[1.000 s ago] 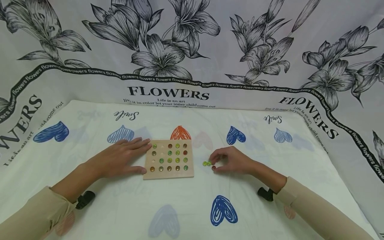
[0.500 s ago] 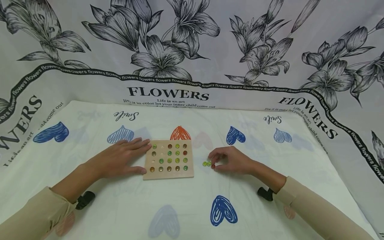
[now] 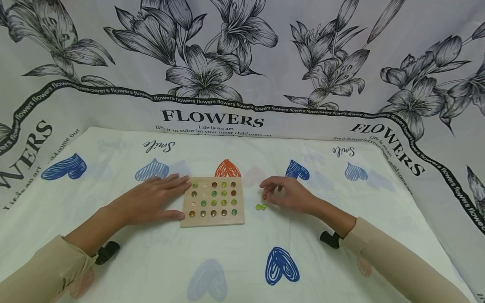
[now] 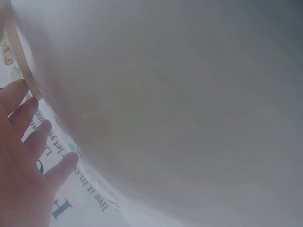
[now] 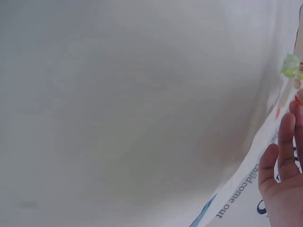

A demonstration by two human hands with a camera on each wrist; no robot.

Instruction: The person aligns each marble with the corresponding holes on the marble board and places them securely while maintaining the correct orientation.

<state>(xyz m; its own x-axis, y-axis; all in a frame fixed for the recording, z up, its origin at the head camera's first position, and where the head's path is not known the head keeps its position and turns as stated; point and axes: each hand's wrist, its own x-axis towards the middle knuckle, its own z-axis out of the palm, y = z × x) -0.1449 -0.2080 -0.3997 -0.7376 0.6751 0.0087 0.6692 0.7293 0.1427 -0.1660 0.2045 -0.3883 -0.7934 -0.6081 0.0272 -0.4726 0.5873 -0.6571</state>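
Observation:
A light wooden board (image 3: 212, 223) with rows of round hollows lies mid-table, most hollows filled with green, amber and brown marbles. At its left edge rests my left hand (image 3: 157, 200), fingers spread, fingertips and thumb touching the wood. To the right of the board, my right hand (image 3: 291, 195) pinches a reddish-brown marble (image 3: 265, 197) between thumb and fingertips. Two yellow-green marbles (image 3: 260, 207) lie side by side on the cloth just below that hand. In the right wrist view, a green marble (image 5: 289, 66) shows beyond the fingers.
A white cloth (image 3: 151, 261) printed with hearts covers the table. Behind it hangs a white curtain (image 3: 265, 84) with black flower drawings. A black wrist strap piece (image 3: 107, 252) shows under the left sleeve, another (image 3: 330, 239) under the right.
My right hand has picked up the reddish-brown marble from beside the two yellow-green ones and moved slightly away toward the back. The left hand and board stay put.

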